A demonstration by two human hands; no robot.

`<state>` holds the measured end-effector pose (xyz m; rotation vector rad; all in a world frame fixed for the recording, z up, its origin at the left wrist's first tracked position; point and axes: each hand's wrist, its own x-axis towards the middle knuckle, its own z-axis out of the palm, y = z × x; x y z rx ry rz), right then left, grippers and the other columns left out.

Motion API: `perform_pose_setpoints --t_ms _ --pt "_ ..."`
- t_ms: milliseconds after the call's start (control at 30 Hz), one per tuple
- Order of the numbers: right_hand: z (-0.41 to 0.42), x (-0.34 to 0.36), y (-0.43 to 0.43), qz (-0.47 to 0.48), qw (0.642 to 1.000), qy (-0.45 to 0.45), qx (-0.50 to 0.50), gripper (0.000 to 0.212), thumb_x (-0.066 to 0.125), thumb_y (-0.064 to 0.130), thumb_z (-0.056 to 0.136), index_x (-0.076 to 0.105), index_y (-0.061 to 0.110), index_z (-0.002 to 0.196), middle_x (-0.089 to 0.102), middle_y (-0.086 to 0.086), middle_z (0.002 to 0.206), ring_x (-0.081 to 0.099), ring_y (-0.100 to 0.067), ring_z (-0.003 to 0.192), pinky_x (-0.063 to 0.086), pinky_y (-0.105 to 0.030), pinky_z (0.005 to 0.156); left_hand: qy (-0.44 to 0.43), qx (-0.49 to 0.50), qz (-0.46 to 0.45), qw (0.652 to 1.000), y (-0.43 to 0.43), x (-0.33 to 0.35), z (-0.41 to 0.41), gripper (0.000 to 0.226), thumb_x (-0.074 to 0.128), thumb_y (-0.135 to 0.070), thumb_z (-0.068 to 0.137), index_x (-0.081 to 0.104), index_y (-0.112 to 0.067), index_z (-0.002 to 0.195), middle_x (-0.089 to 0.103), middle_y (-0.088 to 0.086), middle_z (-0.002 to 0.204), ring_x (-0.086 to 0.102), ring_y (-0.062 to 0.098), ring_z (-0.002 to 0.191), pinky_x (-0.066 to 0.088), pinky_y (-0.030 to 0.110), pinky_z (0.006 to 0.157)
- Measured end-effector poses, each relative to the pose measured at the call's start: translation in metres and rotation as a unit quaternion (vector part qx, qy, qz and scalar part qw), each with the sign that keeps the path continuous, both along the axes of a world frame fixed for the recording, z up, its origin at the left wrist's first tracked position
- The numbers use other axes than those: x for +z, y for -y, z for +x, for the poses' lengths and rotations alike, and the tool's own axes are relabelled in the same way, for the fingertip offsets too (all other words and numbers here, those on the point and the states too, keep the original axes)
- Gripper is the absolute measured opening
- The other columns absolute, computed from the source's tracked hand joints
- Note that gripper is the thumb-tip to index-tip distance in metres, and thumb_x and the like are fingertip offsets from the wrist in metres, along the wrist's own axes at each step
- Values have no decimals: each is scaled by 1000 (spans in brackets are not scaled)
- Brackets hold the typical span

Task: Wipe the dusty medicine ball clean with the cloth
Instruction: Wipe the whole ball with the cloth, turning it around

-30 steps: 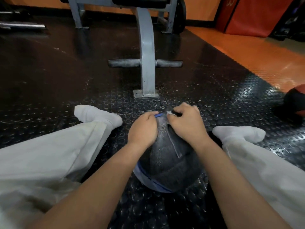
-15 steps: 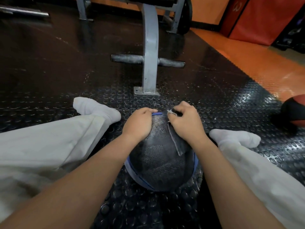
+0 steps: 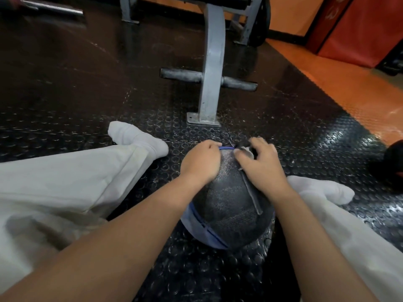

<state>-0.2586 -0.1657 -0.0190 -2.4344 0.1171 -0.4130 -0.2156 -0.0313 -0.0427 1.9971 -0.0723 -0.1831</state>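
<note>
A dark grey, dusty medicine ball (image 3: 226, 205) with blue seams rests on the studded rubber floor between my legs. My left hand (image 3: 201, 162) lies cupped over its upper left side, fingers curled against the far top and steadying it. My right hand (image 3: 259, 165) presses a dark grey cloth (image 3: 251, 195) onto the ball's upper right; a strip of cloth trails down from under the palm, and a paler corner shows at the fingertips. The rest of the cloth is hidden under the hand.
A grey bench frame foot (image 3: 204, 119) with padded cross bars stands just beyond the ball. My legs in white trousers and socks (image 3: 139, 138) flank it. A second ball (image 3: 392, 162) lies at the right edge. Orange flooring (image 3: 349, 90) and a red pad (image 3: 359, 27) are far right.
My right hand with the cloth has slid a little toward the ball's far top. The ball has turned slightly, its blue seam now lower left. The view has shifted forward.
</note>
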Motion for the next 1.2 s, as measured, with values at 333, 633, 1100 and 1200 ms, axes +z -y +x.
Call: perform_pose_setpoints --t_ms 333,633,1100,1200 --pt "-35 -3 -14 -225 944 95 222 17 50 34 75 53 18 69 52 2 82 43 -22 78 32 -35 67 -24 -124 -53 991 7 5 11 31 40 -17 95 68 -24 107 67 4 123 59 21 115 42 35 104" --pt "-23 -1 -8 -132 988 82 14 21 49 27 86 38 25 69 46 2 87 40 -22 84 32 -38 72 -1 -93 -92 991 6 -16 16 35 36 -26 99 66 -41 89 72 -1 111 63 29 108 46 43 97" --pt "5 4 7 -76 997 -17 -23 12 52 27 90 54 16 85 53 5 96 44 -26 100 34 -42 88 -14 -57 -89 994 10 -12 16 37 33 -18 102 66 -34 97 70 4 81 44 17 51 31 29 49" --pt "-28 -1 -23 -222 973 57 34 19 42 32 84 53 17 84 55 1 97 35 -19 88 26 -36 75 -17 -52 -128 990 10 -13 19 37 36 -11 99 66 -31 90 72 1 98 60 18 79 44 27 71"
